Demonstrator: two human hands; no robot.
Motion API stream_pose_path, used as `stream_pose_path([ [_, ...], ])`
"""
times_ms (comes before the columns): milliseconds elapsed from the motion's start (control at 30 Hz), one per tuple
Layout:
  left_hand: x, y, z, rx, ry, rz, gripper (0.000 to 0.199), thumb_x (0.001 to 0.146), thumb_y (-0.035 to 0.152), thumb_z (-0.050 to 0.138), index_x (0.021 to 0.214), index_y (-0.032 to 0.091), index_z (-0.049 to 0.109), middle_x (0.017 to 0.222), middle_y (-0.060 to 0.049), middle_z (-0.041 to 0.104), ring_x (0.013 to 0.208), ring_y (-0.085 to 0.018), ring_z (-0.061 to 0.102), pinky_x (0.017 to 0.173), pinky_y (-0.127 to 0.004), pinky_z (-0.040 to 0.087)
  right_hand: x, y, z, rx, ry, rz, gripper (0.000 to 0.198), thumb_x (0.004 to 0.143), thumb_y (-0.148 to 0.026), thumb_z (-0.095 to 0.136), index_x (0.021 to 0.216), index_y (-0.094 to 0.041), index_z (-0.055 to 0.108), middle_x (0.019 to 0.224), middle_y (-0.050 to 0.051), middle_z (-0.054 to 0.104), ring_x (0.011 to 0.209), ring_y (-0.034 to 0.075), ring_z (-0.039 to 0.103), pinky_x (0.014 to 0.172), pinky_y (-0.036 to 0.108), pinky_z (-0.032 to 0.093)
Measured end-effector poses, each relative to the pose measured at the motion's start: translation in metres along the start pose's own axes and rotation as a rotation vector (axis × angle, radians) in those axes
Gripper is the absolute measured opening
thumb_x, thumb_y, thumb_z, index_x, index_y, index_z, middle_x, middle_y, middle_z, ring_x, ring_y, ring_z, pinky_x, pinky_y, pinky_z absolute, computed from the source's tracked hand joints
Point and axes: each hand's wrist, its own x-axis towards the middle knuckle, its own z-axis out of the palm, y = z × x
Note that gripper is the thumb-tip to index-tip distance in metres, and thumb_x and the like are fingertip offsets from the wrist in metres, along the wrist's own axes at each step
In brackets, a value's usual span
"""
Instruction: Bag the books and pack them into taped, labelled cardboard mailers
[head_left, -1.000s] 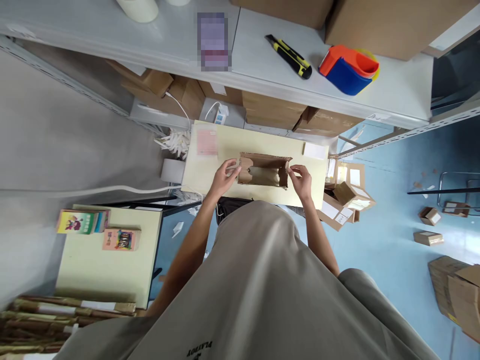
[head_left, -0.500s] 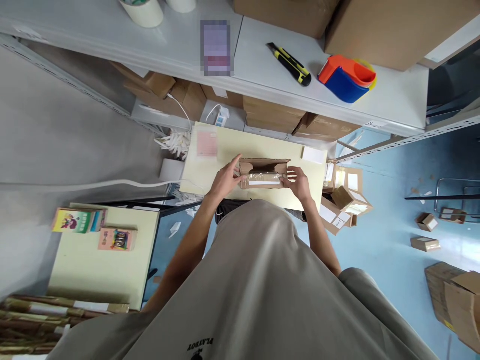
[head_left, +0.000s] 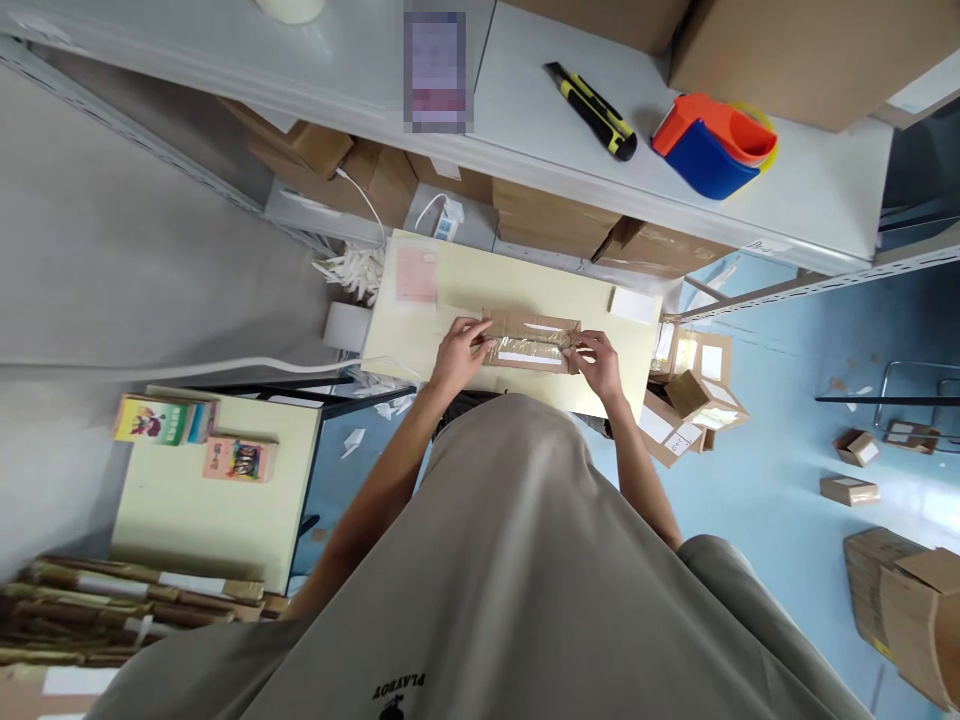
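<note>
A small cardboard box (head_left: 532, 325) lies on the cream table (head_left: 420, 330) close in front of me. Its two top flaps are folded inward and meet along a seam, with shiny clear tape and white label strips on them. My left hand (head_left: 459, 356) holds the box's left end, its fingers and thumb on the two flaps. At the right end, my right hand (head_left: 598, 362) grips in the same way, fingertips close to the seam. The inside of the box is hidden under the flaps.
On the grey shelf (head_left: 517, 110) above lie a utility knife (head_left: 592, 112) and an orange and blue tape dispenser (head_left: 712, 145). A pink sheet (head_left: 416, 275) and a white card (head_left: 632, 304) rest on the table. Cardboard boxes (head_left: 705, 395) are piled to its right.
The box's far flap has come down, so the opening seen before is covered. Both hands have kept to the ends, with their fingers moved onto the flaps. The view has shifted slightly.
</note>
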Motion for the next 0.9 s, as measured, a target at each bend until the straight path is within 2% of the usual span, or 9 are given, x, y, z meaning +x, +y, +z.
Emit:
stream_pose_path([
  [167,0.008,-0.010,0.005,0.070,0.049,0.005,0.039,0.111,0.031,0.069,0.149,0.024,0.077,0.142,-0.013,0.064,0.110,-0.020,0.078,0.115,-0.040,0.066,-0.003,0.001,0.009,0.018,0.036,0.022,0.064,0.097,-0.082,0.079,0.131,-0.028,0.090,0.136,0.013,0.072,0.117,0.030,0.078,0.107,0.052,0.075],
  [367,0.006,-0.019,0.006,0.080,0.021,0.046,0.039,0.115,0.039,0.064,0.150,0.025,0.076,0.141,-0.013,0.066,0.118,-0.024,0.079,0.114,-0.041,0.066,-0.010,0.004,0.018,0.064,0.095,0.093,0.060,0.098,-0.078,0.078,0.131,-0.029,0.090,0.138,0.013,0.075,0.131,0.033,0.075,0.106,0.051,0.075],
  [567,0.013,-0.021,0.000,0.075,-0.062,0.070,0.041,0.117,0.035,0.060,0.153,0.023,0.075,0.140,-0.014,0.069,0.125,-0.026,0.078,0.116,-0.041,0.064,-0.010,0.004,0.016,0.097,0.065,0.134,0.067,0.089,-0.078,0.088,0.134,-0.028,0.090,0.144,0.013,0.074,0.130,0.033,0.075,0.111,0.052,0.074],
  [767,0.022,-0.016,-0.002,0.077,-0.126,0.106,0.042,0.116,0.027,0.057,0.153,0.021,0.076,0.134,-0.014,0.071,0.126,-0.026,0.077,0.116,-0.038,0.062,-0.004,0.000,0.017,0.044,0.127,0.188,0.069,0.091,-0.083,0.080,0.128,-0.026,0.090,0.141,0.015,0.078,0.133,0.035,0.075,0.107,0.051,0.074],
  [900,0.021,-0.015,-0.003,0.065,-0.128,0.101,0.042,0.117,0.029,0.056,0.152,0.020,0.077,0.132,-0.014,0.072,0.125,-0.026,0.077,0.114,-0.037,0.063,-0.003,-0.006,0.015,0.051,0.120,0.230,0.070,0.082,-0.081,0.089,0.125,-0.026,0.092,0.142,0.015,0.079,0.130,0.035,0.077,0.109,0.049,0.073],
])
